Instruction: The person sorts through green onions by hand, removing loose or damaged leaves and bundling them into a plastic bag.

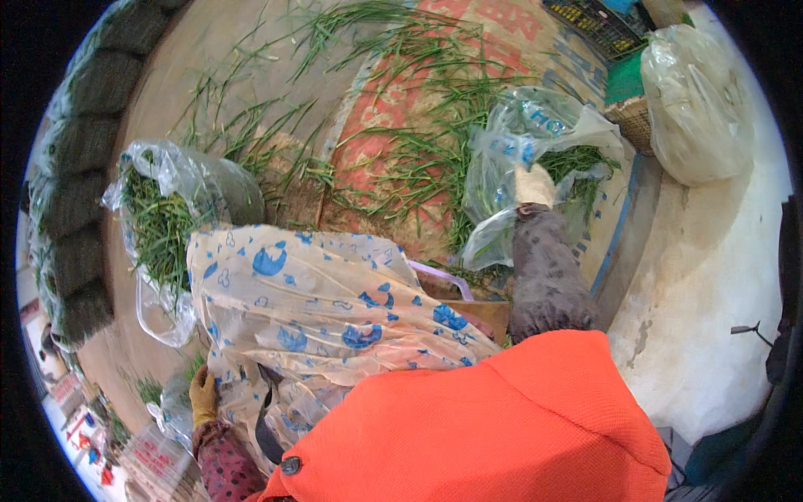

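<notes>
My right hand (pixel 534 186), in a pale glove, is closed on the edge of a clear plastic bag (pixel 502 147) with long green leafy stalks (pixel 574 160) in it. My left hand (pixel 204 395), in a tan glove, rests low at the left beside a patterned plastic apron (pixel 301 288) over my lap; whether it grips anything is unclear. Another clear plastic bag (pixel 219 185), full of cut green leaves (pixel 160 219), stands open left of the apron. Loose green stalks (pixel 426 157) lie scattered over the printed sheet on the ground ahead.
Dark bundles in netting (pixel 88 207) line the left side. A black plastic crate (pixel 593 28) and a large filled translucent bag (pixel 696 106) stand at the upper right. A small bag of greens (pixel 175 405) lies near my left hand. A pale ledge runs along the right.
</notes>
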